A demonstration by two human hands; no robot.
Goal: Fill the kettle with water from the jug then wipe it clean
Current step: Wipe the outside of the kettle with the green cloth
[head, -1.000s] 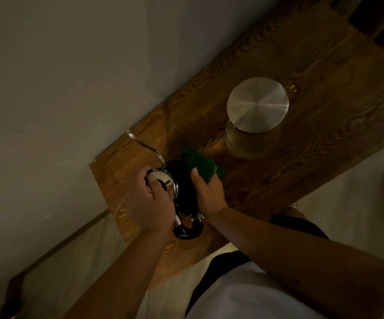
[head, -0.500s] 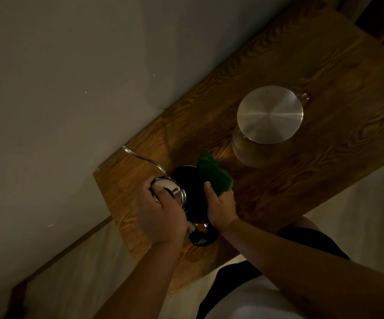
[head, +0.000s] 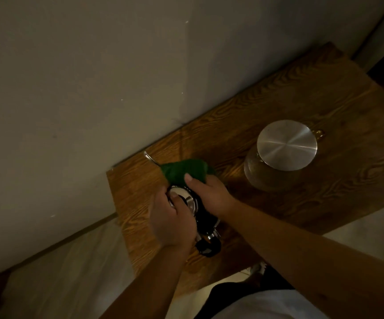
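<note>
A small black kettle (head: 206,218) with a silver lid and a thin curved spout stands near the left end of the wooden table (head: 324,192). My left hand (head: 171,221) presses down on the kettle's lid. My right hand (head: 208,194) grips a green cloth (head: 184,170) and holds it against the far side of the kettle, over the base of the spout. The kettle's black handle sticks out toward me. A glass jug (head: 276,171) with a round metal lid stands to the right, apart from both hands.
A plain grey wall runs right behind the table's far edge. The table's left end and near edge are close to the kettle. Pale floor lies below and to the left.
My right hand has slid the green cloth from the kettle's right side round to its far side, over the spout. My left hand stays on the lid.
</note>
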